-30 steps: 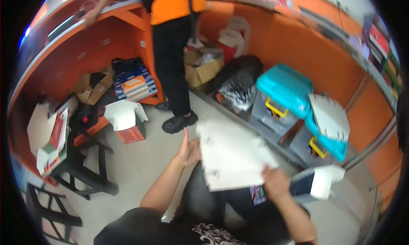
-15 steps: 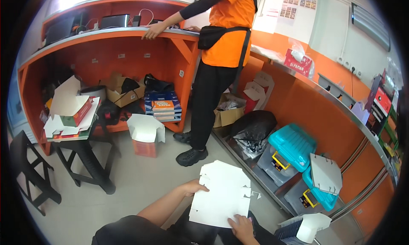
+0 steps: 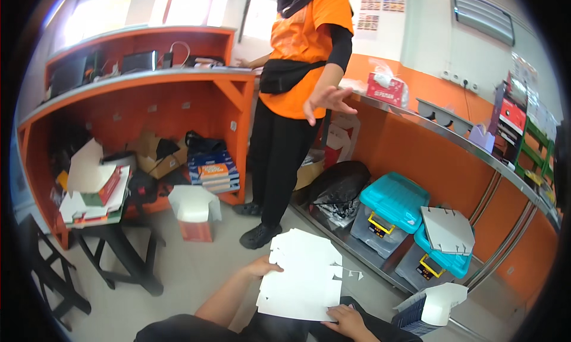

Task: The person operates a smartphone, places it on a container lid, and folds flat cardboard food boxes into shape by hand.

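Note:
A flat white cardboard box blank point(image 3: 302, 276) lies over my lap, its plain side up and its edges cut with tabs and slots. It may be a stack of several sheets. My left hand point(image 3: 263, 266) grips its left edge, thumb on top and the other fingers out of sight underneath. At the lower right corner, my right hand point(image 3: 350, 322) holds the edge with its fingers over the top. Small white cut pieces point(image 3: 355, 275) stick out beside the right edge.
A co-worker in an orange shirt point(image 3: 297, 50) stands ahead. An open white-and-red box point(image 3: 196, 226) is on the floor. Folded cartons point(image 3: 98, 202) lie on a black stool point(image 3: 122, 253). Teal-lidded bins point(image 3: 395, 202) stand at right, near nested boxes point(image 3: 437, 306).
My view has tilted up and shifted slightly. The co-worker has turned and now stretches an open hand toward the right. Both my hands keep their hold on the cardboard.

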The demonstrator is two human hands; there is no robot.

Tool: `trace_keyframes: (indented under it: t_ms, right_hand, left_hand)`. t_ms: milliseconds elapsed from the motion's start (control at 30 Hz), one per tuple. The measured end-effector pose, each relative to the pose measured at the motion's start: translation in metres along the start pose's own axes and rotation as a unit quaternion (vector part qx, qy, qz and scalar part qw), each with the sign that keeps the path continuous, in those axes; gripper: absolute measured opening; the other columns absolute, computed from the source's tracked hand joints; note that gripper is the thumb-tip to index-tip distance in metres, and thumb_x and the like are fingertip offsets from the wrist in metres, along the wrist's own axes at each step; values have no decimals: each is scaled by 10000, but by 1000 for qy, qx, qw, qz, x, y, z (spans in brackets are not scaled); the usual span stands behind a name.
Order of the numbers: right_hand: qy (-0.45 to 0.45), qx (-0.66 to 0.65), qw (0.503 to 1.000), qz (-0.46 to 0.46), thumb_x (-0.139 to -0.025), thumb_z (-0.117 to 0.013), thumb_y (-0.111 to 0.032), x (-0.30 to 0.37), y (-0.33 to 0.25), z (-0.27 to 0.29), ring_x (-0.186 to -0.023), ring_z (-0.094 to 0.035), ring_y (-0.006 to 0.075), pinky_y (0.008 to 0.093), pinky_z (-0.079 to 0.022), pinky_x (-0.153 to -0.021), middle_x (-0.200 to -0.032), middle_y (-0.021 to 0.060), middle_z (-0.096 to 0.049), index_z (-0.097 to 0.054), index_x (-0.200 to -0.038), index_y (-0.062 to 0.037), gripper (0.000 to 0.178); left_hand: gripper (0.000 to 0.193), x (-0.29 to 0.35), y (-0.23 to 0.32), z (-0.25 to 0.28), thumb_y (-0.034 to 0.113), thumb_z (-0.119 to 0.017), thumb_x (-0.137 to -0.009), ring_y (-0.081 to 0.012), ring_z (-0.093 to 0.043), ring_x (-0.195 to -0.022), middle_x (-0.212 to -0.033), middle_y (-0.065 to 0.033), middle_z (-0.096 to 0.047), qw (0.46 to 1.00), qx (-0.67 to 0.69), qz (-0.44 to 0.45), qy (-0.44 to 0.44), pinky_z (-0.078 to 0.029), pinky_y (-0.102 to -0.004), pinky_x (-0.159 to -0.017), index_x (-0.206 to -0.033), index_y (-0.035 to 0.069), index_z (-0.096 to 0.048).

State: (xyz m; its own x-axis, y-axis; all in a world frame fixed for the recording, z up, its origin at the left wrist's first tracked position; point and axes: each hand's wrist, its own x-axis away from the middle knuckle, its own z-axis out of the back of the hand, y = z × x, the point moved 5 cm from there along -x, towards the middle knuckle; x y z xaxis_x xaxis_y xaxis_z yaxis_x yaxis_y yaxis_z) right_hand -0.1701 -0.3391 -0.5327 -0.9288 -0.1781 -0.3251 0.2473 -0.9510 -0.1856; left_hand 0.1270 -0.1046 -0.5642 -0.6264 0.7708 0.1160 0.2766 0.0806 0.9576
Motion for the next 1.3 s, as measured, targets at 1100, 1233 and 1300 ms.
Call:
trace_keyframes:
  t_ms: [1100,1233,1300]
  right_hand:
    - [-54,-199,967,-148,-904,-838,-323,20,30,37,-1159,-663,450,508,-549,-1006,-1213,174,-722,-731,-1247,-85,431]
    - [-52,-212,963,-159,-911,-833,-324,20,26,43,-1150,-665,454,505,-551,-1002,-1201,179,-722,-736,-1236,-77,419]
    - [-37,-197,969,-144,-920,-827,-324,19,24,47,-1144,-667,454,509,-553,-994,-1188,185,-723,-747,-1214,-76,393]
  left_hand:
    - [614,-103,-10,-43,149,-762,-932,-265,-674,-1251,-1388,-165,-679,989,-37,103,-95,-528,-394,-1090,-1477,-55,-566]
    - [596,-105,-11,-43,146,-756,-942,-264,-681,-1242,-1385,-167,-684,989,-36,106,-97,-533,-392,-1084,-1471,-58,-572]
    - [572,-105,-11,-43,145,-754,-954,-262,-693,-1229,-1369,-167,-696,990,-37,105,-92,-541,-387,-1073,-1460,-61,-585]
